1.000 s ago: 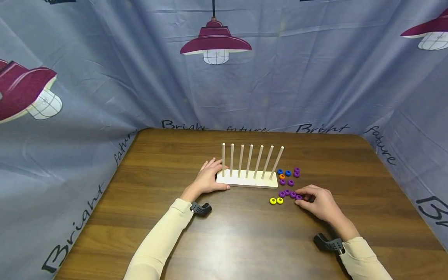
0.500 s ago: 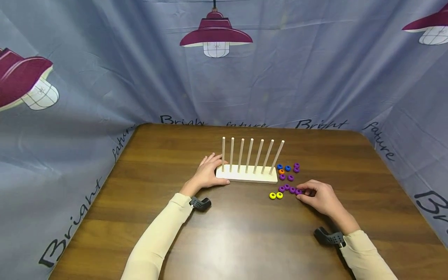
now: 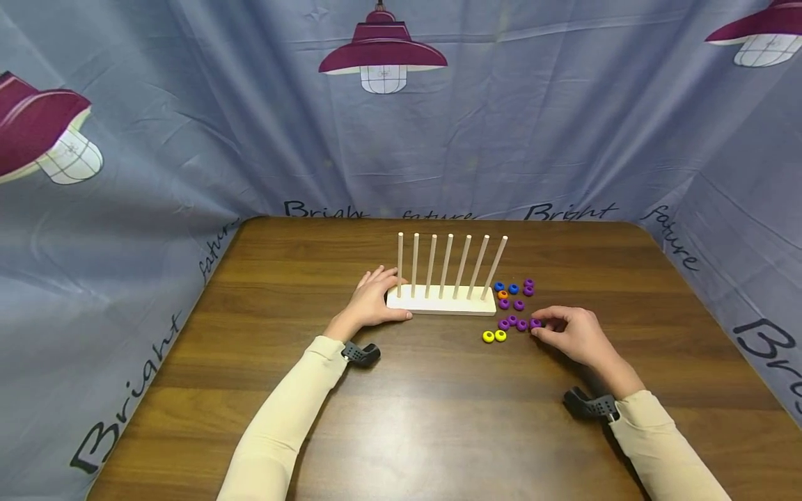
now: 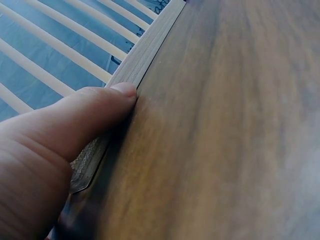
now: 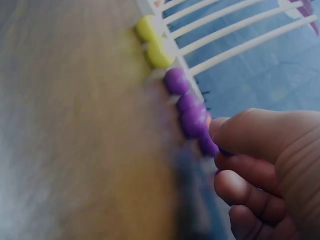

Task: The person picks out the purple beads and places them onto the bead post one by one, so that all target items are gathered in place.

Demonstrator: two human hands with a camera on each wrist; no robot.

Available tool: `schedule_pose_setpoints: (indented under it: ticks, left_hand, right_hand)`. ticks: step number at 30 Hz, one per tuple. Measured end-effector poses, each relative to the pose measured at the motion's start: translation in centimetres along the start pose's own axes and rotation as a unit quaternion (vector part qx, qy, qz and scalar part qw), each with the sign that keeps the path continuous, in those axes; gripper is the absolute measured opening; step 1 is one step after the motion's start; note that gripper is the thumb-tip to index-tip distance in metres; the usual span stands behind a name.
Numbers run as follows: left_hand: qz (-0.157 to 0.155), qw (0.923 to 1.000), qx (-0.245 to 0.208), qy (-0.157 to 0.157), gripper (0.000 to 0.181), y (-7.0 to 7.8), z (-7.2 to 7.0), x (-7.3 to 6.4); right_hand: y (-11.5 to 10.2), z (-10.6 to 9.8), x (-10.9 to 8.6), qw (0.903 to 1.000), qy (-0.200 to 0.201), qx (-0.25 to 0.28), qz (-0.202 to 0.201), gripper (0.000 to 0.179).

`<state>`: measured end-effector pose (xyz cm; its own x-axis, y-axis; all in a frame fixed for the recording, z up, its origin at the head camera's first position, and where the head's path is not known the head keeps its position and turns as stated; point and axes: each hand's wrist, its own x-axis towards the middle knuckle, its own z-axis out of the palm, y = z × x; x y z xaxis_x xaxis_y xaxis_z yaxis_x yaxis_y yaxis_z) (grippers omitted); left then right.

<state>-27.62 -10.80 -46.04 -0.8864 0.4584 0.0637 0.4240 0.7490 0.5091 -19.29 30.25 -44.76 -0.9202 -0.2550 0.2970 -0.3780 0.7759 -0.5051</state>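
A pale wooden peg rack (image 3: 441, 304) with a row of upright pegs stands on the table in the head view. My left hand (image 3: 371, 300) grips its left end, the thumb (image 4: 107, 102) along the front edge and the fingers behind. At the right, my right hand (image 3: 573, 334) pinches a purple bead (image 3: 535, 324) between thumb and index finger, down at table level. In the right wrist view the thumb partly hides it. Several other purple beads (image 3: 504, 325) lie just left of those fingertips, with two yellow beads (image 3: 494, 336) nearer me.
Beyond the right hand lie two blue beads (image 3: 514, 289), an orange bead (image 3: 502, 295) and more purple beads (image 3: 529, 287), close to the rack's right end. A printed cloth curtain (image 3: 501, 139) hangs behind the brown wooden table (image 3: 438, 417).
The head view has tilted, so everything sits higher in it. The purple bead at the right fingertips has shifted slightly away from its neighbour. My left hand keeps its place on the rack.
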Motion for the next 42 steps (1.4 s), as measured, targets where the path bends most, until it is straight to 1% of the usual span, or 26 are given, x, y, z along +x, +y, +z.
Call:
schedule_pose_setpoints:
  ticks: [6,14,18,24,28,34,38,42]
  left_hand:
    - [-0.003,1.0,0.0,0.004,0.071,-0.1,-0.2,0.0]
    - [-0.005,1.0,-0.002,0.007,0.071,-0.3,-0.2,0.0]
    - [-0.005,0.9999,-0.005,0.008,0.071,-0.3,-0.1,0.0]
    - [-0.007,1.0,0.0,0.004,0.071,-0.2,-0.1,-0.1]
    - [-0.007,1.0,0.001,0.005,0.071,-0.2,-0.1,-0.2]
    - [-0.007,1.0,0.004,0.004,0.071,-0.3,0.0,-0.1]
    - [-0.005,1.0,0.005,0.002,0.071,-0.2,0.0,-0.1]
    - [-0.004,1.0,0.006,0.0,0.072,-0.1,0.0,0.0]
  right_hand:
    - [-1.2,-0.9,0.9,0.9992,0.03,0.024,0.006,0.021]
    - [-2.6,-2.0,2.8,0.9964,0.06,0.06,-0.006,0.02]
    - [-3.1,-2.2,3.6,0.9955,0.062,0.071,-0.007,0.02]
    - [-3.2,-2.6,4.4,0.9959,0.057,0.069,-0.009,0.02]
    - [-3.6,-3.0,4.9,0.9964,0.044,0.073,0.002,0.019]
    - [-4.1,-3.6,5.5,0.9942,0.028,0.102,0.019,0.02]
    - [-4.2,-4.0,6.0,0.9927,0.034,0.115,0.017,0.021]
    - [-4.6,-4.6,6.6,0.9916,0.04,0.123,0.007,0.023]
